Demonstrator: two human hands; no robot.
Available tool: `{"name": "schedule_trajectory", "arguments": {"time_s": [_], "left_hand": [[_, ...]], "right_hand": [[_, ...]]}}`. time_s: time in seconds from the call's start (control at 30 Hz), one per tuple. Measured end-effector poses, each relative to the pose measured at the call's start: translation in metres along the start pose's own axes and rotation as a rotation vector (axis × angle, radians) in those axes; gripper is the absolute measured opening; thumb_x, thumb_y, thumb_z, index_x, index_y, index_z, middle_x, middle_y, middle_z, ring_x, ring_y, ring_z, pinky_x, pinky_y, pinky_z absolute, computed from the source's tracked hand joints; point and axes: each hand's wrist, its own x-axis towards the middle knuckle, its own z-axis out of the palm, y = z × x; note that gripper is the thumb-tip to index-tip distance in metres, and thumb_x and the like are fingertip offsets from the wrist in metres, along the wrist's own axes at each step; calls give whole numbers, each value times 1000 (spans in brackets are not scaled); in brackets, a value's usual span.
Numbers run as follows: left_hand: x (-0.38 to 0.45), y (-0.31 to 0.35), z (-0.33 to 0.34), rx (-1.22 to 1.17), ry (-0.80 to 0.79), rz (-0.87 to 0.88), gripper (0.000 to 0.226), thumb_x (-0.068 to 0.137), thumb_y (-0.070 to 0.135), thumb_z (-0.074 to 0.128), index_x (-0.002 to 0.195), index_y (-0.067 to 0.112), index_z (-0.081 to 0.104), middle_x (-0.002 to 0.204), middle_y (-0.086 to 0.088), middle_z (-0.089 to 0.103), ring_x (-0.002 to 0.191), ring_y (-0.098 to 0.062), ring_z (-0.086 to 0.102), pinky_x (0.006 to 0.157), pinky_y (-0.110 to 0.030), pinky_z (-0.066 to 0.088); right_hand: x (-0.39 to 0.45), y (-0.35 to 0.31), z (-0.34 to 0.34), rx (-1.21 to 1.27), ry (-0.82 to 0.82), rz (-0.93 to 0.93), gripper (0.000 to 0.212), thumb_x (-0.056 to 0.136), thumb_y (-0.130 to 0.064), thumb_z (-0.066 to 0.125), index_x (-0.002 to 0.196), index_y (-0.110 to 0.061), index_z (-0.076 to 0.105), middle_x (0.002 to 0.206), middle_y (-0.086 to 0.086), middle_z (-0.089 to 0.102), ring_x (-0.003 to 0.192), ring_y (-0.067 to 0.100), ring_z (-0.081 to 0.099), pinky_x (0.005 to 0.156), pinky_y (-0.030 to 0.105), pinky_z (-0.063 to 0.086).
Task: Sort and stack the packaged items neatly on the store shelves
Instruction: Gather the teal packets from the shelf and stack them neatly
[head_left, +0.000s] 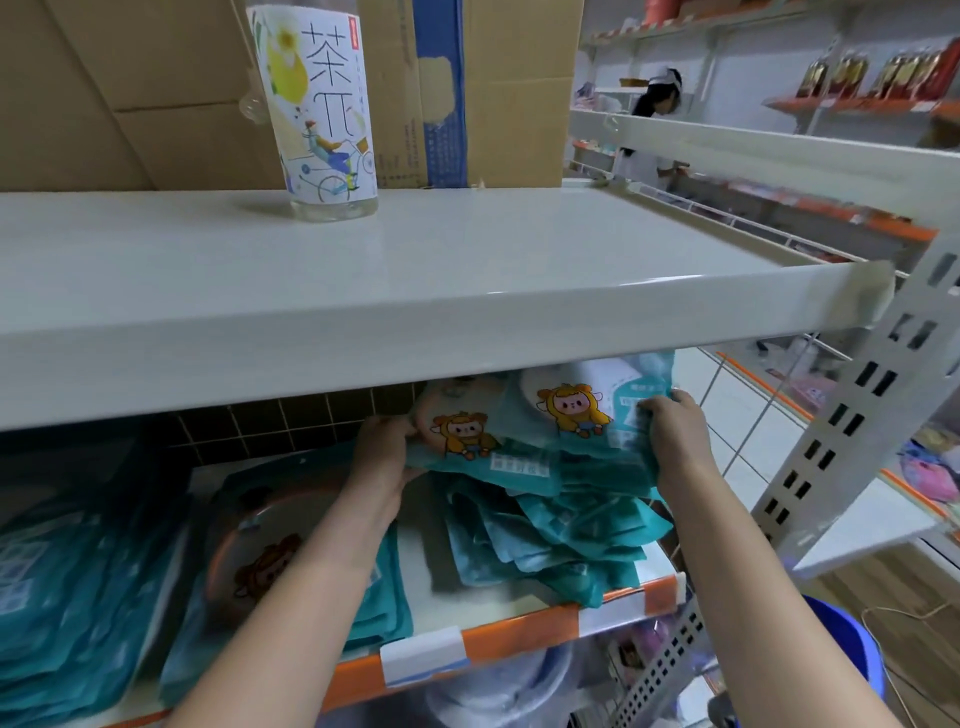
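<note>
Both my hands reach into the middle shelf (519, 621), which has an orange front strip. Between them is a bunch of teal packages (524, 441) printed with a cartoon figure in a yellow hood. My left hand (382, 447) grips the bunch's left edge and my right hand (675, 436) grips its right edge. The bunch is lifted above a loose, fanned pile of teal packages (561, 530) on the right of the shelf. Flatter stacks of the same packages (93, 587) lie on the left, blurred.
The white shelf above (415, 291) overhangs my hands and carries a tall labelled bottle (322, 109) and cardboard boxes (493, 78). A perforated upright (852, 410) stands on the right. A blue bucket (852, 644) sits on the floor. A person stands in the far aisle (654, 130).
</note>
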Motion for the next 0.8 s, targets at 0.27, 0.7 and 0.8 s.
{"name": "schedule_trajectory", "arguments": {"time_s": [0.27, 0.7, 0.8], "left_hand": [[-19, 0, 4, 96, -76, -192, 15, 78, -5, 37, 71, 4, 46, 78, -13, 52, 75, -28, 58, 64, -34, 52], [-21, -18, 0, 201, 9, -80, 43, 84, -9, 33, 51, 16, 24, 65, -8, 37, 68, -23, 43, 58, -26, 33], [-23, -17, -3, 223, -15, -82, 40, 83, -10, 31, 53, 15, 24, 67, -11, 41, 73, -23, 45, 58, -28, 35]], "right_hand": [[-5, 17, 12, -189, 4, 69, 6, 76, -9, 43, 72, -11, 47, 77, 17, 49, 70, 29, 53, 59, 38, 43], [-8, 13, 0, -50, 276, 11, 12, 84, -12, 40, 85, -9, 51, 84, 11, 54, 73, 26, 50, 65, 32, 39], [-11, 11, 6, -6, 241, 37, 7, 82, -9, 42, 81, -8, 49, 79, 10, 49, 68, 26, 45, 61, 32, 38]]}}
